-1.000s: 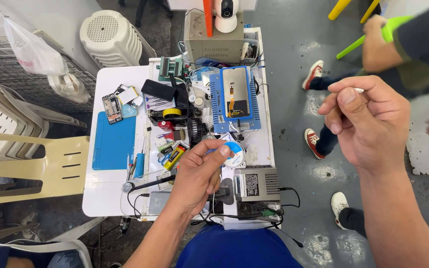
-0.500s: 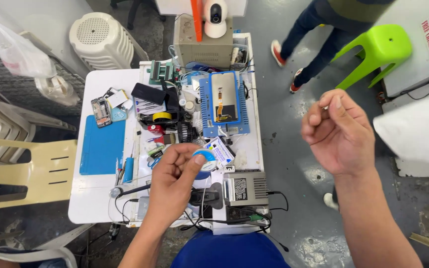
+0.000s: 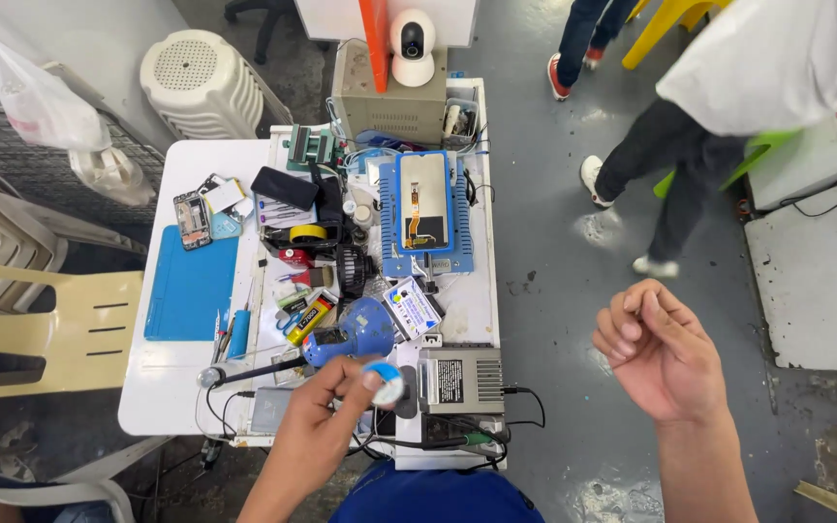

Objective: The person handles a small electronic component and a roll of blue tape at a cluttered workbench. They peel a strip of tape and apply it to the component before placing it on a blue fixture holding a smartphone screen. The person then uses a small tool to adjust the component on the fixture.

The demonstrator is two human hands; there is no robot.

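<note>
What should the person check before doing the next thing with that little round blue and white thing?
1. Left hand grips the round blue-and-white thing: ok, fingertips pinch it.
2. Right hand free: cannot tell, fingers curled, held out over the floor.
3. Bare spot on the table: ok, blue mat has nothing on it.
4. Cables near the grey box: not ok, tangled at the table edge.
5. People nearby: ok, legs stand away from the table.
</note>
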